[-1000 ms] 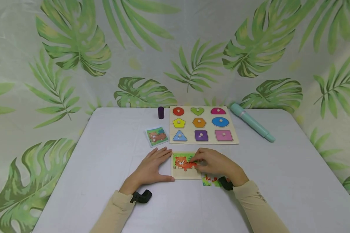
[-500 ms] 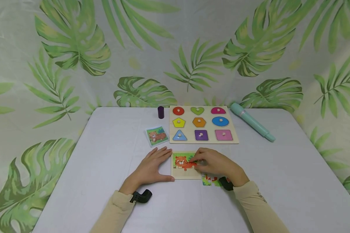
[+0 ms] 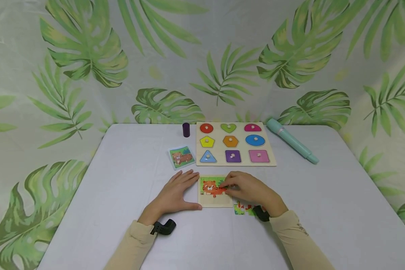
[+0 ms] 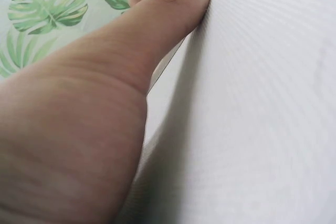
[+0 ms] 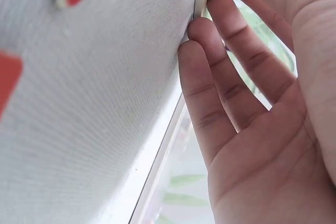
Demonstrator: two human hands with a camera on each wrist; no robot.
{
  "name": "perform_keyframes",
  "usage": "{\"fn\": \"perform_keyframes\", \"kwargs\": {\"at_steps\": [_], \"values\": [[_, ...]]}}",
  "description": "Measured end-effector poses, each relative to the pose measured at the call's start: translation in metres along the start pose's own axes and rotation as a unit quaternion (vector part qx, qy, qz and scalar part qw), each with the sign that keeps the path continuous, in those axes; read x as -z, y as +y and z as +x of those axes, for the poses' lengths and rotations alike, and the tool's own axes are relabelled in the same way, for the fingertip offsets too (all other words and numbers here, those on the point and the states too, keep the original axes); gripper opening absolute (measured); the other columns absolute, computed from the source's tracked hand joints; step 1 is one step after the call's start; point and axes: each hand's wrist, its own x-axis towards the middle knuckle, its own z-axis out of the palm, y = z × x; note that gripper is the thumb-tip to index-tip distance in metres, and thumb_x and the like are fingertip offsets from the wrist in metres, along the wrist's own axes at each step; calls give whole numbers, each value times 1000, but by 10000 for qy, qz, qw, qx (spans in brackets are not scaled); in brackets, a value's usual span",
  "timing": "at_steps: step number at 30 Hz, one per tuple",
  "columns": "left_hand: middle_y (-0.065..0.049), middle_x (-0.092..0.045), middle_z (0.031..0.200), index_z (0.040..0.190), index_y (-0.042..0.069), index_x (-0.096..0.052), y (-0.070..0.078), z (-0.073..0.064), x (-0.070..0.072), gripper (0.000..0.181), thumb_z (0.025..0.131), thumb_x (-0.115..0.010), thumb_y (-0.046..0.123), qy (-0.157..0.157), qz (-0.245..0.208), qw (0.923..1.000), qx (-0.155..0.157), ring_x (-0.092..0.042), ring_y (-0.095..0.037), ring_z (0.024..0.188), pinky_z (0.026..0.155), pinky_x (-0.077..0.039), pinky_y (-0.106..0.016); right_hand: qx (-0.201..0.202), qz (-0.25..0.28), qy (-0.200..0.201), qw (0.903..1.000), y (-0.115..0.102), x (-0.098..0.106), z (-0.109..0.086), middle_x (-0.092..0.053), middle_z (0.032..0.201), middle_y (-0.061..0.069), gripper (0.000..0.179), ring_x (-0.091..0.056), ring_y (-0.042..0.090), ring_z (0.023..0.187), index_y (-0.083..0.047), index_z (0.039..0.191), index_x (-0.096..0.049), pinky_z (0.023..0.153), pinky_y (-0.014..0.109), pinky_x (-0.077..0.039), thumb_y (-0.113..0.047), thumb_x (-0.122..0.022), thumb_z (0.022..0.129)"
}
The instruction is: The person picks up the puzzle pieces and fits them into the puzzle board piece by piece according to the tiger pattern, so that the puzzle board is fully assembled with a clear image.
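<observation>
A small square wooden puzzle tray (image 3: 216,203) lies in front of me, its upper part filled with pieces forming an orange tiger (image 3: 209,186) on green. Beside its left edge my left hand (image 3: 175,193) rests with spread fingers, the thumb at the lower left corner. My right hand (image 3: 249,188) reaches over the right side of the tray, thumb and index finger pinching a puzzle piece at the tiger's body; the fingers hide most of that piece. Loose puzzle pieces (image 3: 239,208) lie just below the tray's right corner, partly covered by the right wrist.
Behind the tray is a wooden shape board (image 3: 236,144) with knobbed shapes. A tiger picture card (image 3: 182,157) and a dark purple cylinder (image 3: 186,130) are to its left. A mint-green tube-shaped object (image 3: 291,141) lies at the back right.
The right thumb and index finger have shifted very slightly at the tiger's body, and the gap around the piece there looks smaller. The left hand has stayed in place.
</observation>
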Motion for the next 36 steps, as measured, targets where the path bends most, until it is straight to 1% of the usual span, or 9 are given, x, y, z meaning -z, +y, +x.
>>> {"fn": "perform_keyframes", "kwargs": {"at_steps": [5, 15, 23, 30, 36], "values": [[0, -38, 166, 160, 12, -39, -1, 0, -1, 106, 79, -77, 69, -6, 27, 10000, 10, -23, -21, 158, 132, -11, -45, 112, -120, 27, 9999, 1, 1, -1, -69, 112, -9, 27, -62, 9, 102, -24, 121, -78, 96, 35, -59, -26, -77, 95], [-1, -39, 166, 160, 12, -40, -2, 0, -2, 106, 79, -77, 69, -18, 69, 10000, 14, -24, -21, 158, 132, -12, -46, -33, 65, -51, 10000, -2, 3, -6, -70, 117, -10, 31, -63, 9, 107, -24, 127, -75, 98, 36, -59, -27, -75, 96], [0, -38, 166, 160, 12, -39, -3, 0, -2, 106, 79, -77, 69, -14, 76, 10000, 9, -23, -21, 158, 132, -11, -45, -93, 46, -24, 9999, -2, 4, -15, -70, 116, -11, 32, -61, 7, 102, -26, 127, -75, 93, 33, -60, -28, -75, 96], [-1, -39, 166, 160, 12, -39, -1, 0, -1, 106, 79, -78, 69, -10, 48, 10000, 20, -23, -21, 158, 132, -11, -45, -108, 281, -146, 9994, 0, 6, -26, -69, 116, -13, 33, -61, 8, 105, -23, 128, -74, 96, 36, -60, -28, -76, 95], [-1, -39, 166, 160, 12, -39, 0, 0, 0, 106, 79, -78, 68, -1, 49, 10000, 16, -24, -21, 158, 132, -11, -46, -37, 250, -149, 9996, 1, 7, -37, -69, 119, -12, 34, -62, 10, 109, -20, 128, -74, 99, 39, -59, -29, -76, 95]]}}
